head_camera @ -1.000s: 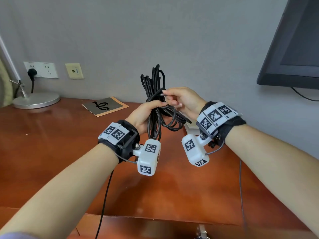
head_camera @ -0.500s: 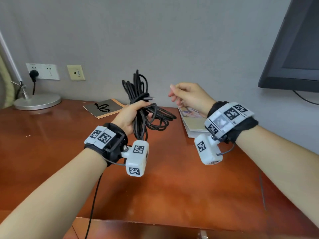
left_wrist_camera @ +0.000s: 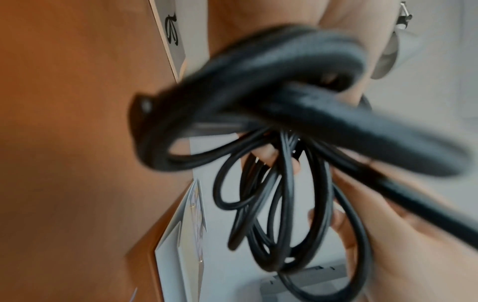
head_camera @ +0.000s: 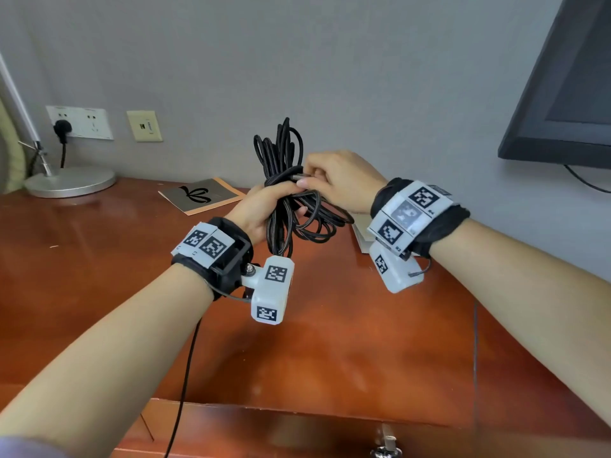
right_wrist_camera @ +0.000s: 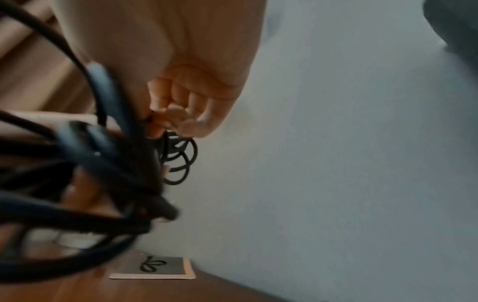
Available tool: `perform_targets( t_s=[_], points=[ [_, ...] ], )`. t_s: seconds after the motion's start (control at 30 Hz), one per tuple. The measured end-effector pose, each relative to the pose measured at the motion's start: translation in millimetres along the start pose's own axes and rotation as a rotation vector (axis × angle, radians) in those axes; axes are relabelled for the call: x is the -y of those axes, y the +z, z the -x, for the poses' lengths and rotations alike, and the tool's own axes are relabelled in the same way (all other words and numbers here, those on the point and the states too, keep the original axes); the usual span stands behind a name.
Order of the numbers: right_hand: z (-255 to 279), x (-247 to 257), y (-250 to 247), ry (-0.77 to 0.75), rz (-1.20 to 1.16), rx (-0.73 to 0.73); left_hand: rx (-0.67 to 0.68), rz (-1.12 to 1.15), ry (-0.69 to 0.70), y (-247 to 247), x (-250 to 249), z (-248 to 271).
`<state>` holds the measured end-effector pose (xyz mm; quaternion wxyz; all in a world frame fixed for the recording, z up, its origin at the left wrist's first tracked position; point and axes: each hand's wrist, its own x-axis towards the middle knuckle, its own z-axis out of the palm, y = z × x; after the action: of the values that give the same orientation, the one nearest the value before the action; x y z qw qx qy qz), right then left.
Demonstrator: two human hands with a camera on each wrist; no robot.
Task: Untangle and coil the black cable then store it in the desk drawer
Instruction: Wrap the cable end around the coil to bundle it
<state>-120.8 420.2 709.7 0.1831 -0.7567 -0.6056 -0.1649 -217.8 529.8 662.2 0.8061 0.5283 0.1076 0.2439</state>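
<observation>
The black cable (head_camera: pixel 281 166) is gathered into a bundle of loops held upright above the desk. My left hand (head_camera: pixel 264 209) grips the bundle around its middle, with loops standing above the fist and hanging below it (left_wrist_camera: pixel 279 204). My right hand (head_camera: pixel 334 180) has come in from the right and pinches the cable's metal plug end (head_camera: pixel 299 176) against the bundle. In the right wrist view the curled fingers (right_wrist_camera: pixel 178 114) close on the cable (right_wrist_camera: pixel 178 161). The drawer front (head_camera: pixel 297 431) with its keyed lock (head_camera: pixel 386 449) shows at the bottom edge, closed.
A brown wooden desk (head_camera: pixel 99 276) lies below. A booklet with a black logo (head_camera: pixel 201 195) rests at the back, another booklet (head_camera: pixel 362 236) under my right wrist. A lamp base (head_camera: pixel 71 181) stands far left, wall sockets (head_camera: pixel 79 122) behind it, a monitor (head_camera: pixel 568 94) at the right.
My right hand, which had let go and drawn away to the right half a second ago, has come back to the bundle and pinches the plug end. The left hand keeps its grip.
</observation>
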Motion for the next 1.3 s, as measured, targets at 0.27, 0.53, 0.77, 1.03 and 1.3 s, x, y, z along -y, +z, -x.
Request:
perform_targets(
  t_s=[0.27, 0.53, 0.77, 1.03, 1.3],
  points=[
    [3.3, -17.5, -2.1, -0.221, 0.383, -0.001, -0.048, 0.098, -0.078, 1.2, -3.5, -4.0],
    [20.9, -42.7, -7.3, -0.121, 0.313, -0.018, -0.044, 0.096, -0.105, -3.1, -9.0, -2.8],
    [35.1, -56.6, -2.9, -0.075, 0.245, -0.051, -0.018, 0.127, -0.101, -5.3, -8.8, -0.3],
    [34.6, -44.9, -1.0, 0.126, -0.25, 0.134, 0.067, 0.041, -0.084, -3.0, 4.2, 2.1],
    [29.5, -30.8, -0.9, 0.201, -0.752, 0.051, 0.152, -0.037, -0.089, -4.6, 11.9, 1.0]
  ],
)
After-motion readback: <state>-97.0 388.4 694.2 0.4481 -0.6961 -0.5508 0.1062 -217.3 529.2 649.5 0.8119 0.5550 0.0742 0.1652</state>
